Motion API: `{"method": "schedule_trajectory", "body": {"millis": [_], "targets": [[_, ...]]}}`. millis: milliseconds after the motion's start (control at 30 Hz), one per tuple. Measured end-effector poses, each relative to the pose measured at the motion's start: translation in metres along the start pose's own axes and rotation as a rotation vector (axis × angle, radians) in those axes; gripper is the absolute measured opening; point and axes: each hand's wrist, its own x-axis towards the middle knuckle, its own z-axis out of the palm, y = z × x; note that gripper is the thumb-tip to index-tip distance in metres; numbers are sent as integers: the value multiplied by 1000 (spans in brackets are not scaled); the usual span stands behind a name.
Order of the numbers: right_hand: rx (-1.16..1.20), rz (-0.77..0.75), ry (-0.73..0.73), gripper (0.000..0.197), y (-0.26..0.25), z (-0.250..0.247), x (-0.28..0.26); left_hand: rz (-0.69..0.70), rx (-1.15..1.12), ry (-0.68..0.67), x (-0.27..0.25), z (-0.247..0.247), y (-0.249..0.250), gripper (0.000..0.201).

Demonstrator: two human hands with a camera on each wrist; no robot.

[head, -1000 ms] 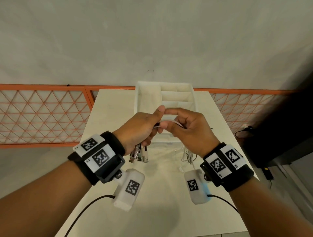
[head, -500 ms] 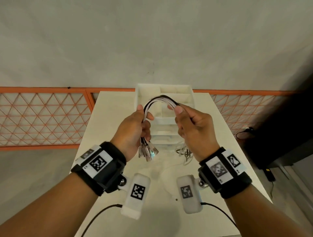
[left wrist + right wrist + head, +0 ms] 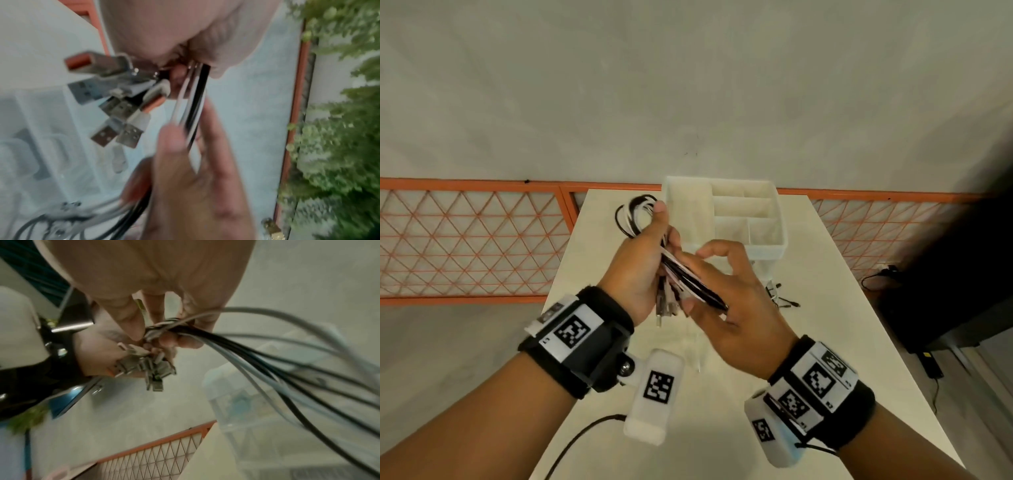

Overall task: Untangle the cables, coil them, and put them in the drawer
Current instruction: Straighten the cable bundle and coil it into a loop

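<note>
A bundle of black and white cables [image 3: 635, 216] loops up past the thumb of my left hand [image 3: 654, 246], which grips it in its fist. Several USB plugs [image 3: 666, 308] hang below that fist; in the left wrist view the plugs [image 3: 115, 100] fan out from the palm. My right hand [image 3: 709, 274] pinches the same strands just below the left hand, between thumb and fingers. In the right wrist view the cables [image 3: 267, 361] sweep away to the right from that pinch. The white divided drawer [image 3: 767, 251] stands open behind the hands, cables absent from the compartments I can see.
The hands are above a white table [image 3: 825, 274]. Loose cable ends [image 3: 779, 298] lie on it right of my right hand, in front of the drawer. An orange mesh fence [image 3: 465, 240] runs behind the table. A dark unit with a cord [image 3: 928, 363] stands at the right.
The cable arch stretched between both hands has been folded over. Its loop now sticks up left of the left thumb. My right hand has slid down the strands toward me.
</note>
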Motion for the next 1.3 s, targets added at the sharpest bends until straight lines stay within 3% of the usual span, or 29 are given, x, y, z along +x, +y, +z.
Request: {"method": "schedule_trajectory", "body": {"millis": [67, 133, 200, 267, 333, 400, 500, 567, 667, 800, 867, 933, 1000, 1033, 1067, 1133, 1167, 1200, 1233, 1300], "targets": [[-2, 69, 45, 36, 8, -5, -1, 37, -42, -69, 3, -7, 6, 56], [11, 151, -11, 30, 14, -8, 0, 50, 9, -154, 3, -9, 8, 56], [122, 247, -57, 41, 14, -15, 5, 71, 146, -195, -1, -7, 7, 56], [224, 295, 26, 55, 6, -29, 19, 126, 292, -214, -5, -3, 4, 54], [251, 209, 116, 67, -8, -42, 37, 201, 365, -240, -9, 4, -1, 45], [114, 51, 62, 72, -24, -48, 55, 251, 395, -276, -11, 11, -4, 33], [-193, -104, -22, 49, -32, -49, 74, 238, 472, -352, -10, 16, -6, 27], [-286, -125, 22, 32, -27, -51, 78, 240, 462, -381, -11, 16, -7, 25], [-384, -35, 99, 15, -19, -51, 78, 264, 477, -356, -12, 12, -10, 26], [-333, 79, 108, 20, -18, -47, 76, 253, 466, -342, -7, 9, -16, 33], [-56, 209, 44, 34, -16, -47, 71, 245, 397, -291, -5, 6, -14, 27], [222, 327, -108, 78, -10, -43, 59, 202, 334, -239, -2, 3, -7, 38], [218, 408, -287, 106, -7, -32, 42, 187, 290, -230, 3, -3, 1, 56], [154, 432, -358, 104, -7, -25, 33, 197, 268, -245, 4, -5, 4, 59], [91, 434, -388, 91, -4, -19, 26, 210, 231, -267, 4, -5, 7, 57], [-53, 400, -340, 26, 2, -9, 20, 204, 89, -294, 3, -3, 10, 49], [-74, 394, -324, 16, 7, -9, 19, 182, 15, -306, 2, -3, 11, 46], [-85, 407, -326, 33, 15, -10, 17, 153, -41, -318, 1, -4, 13, 45], [-86, 446, -344, 37, 21, -13, 16, 121, -69, -330, 0, -6, 14, 45], [-138, 524, -355, 29, 27, -26, 16, 59, -51, -362, -2, -12, 18, 45]]}}
